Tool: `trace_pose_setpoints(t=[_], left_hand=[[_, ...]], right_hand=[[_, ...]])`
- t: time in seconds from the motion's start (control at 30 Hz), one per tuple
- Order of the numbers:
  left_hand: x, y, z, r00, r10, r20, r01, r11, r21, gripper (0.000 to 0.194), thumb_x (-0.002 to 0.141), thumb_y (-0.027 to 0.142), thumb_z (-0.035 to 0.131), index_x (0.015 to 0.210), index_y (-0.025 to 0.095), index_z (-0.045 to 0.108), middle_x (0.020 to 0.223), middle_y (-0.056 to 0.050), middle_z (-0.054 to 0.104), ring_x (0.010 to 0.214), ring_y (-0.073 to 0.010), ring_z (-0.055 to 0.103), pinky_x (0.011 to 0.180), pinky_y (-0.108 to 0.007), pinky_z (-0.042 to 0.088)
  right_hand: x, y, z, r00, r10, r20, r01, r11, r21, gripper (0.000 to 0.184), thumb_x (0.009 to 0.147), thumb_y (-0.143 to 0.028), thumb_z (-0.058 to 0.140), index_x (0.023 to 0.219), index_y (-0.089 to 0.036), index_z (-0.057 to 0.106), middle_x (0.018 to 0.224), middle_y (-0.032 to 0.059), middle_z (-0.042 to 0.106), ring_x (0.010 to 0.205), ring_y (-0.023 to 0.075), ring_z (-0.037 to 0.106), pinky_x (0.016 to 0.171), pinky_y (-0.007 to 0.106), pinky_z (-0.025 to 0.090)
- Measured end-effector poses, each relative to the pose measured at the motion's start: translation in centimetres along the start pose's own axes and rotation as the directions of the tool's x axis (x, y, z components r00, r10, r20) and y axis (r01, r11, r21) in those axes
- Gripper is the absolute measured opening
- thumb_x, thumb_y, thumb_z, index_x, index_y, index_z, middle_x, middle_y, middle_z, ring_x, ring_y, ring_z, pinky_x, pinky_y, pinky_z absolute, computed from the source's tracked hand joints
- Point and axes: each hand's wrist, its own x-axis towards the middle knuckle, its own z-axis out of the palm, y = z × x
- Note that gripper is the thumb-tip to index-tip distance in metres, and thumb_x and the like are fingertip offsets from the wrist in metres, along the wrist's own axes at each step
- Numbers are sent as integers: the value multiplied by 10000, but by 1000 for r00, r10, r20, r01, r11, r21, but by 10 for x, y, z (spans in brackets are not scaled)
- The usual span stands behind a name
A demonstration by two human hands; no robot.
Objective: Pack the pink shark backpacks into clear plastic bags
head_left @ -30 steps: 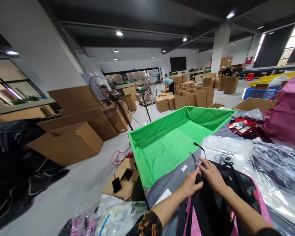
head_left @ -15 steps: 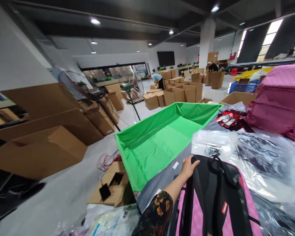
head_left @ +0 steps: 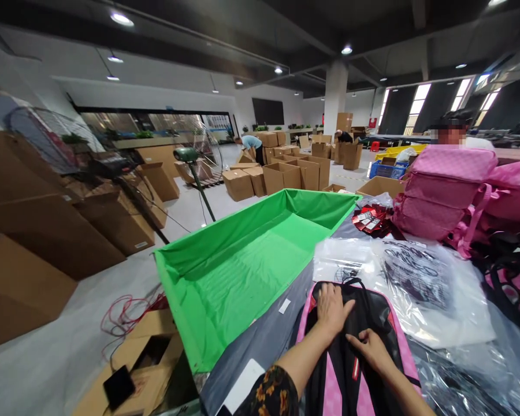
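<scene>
A pink and black backpack lies before me, its black strap side facing up. My left hand rests on the upper part of the backpack, fingers stretched out and spread, holding nothing. Lower and to the right, my right hand has its fingers curled at a black shoulder strap; some fingertips are hidden there. Just beyond the backpack lie clear plastic bags with dark printing.
A green fabric-lined bin stands left of the backpack. Stacked pink backpacks and red tags are on the right. Cardboard boxes and floor fans stand beyond. Several people are farther off, one behind the backpacks.
My left hand has moved from the backpack's upper left edge onto its top panel, fingers now flat. My right hand has come into view at the strap. The view has turned right.
</scene>
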Motion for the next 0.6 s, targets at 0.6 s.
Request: trace_pose_setpoints(t=[0.6], left_hand=[[-81, 66, -72, 971, 142, -191, -226, 799, -557, 364, 848, 379, 560, 1166, 204, 555, 831, -47, 722, 746, -219, 698, 747, -327, 525]], right_hand=[[-16, -98, -125, 904, -152, -400, 319, 862, 394, 616, 702, -806, 576, 856, -227, 721, 976, 123, 730, 1018, 339, 641, 971, 516, 473]])
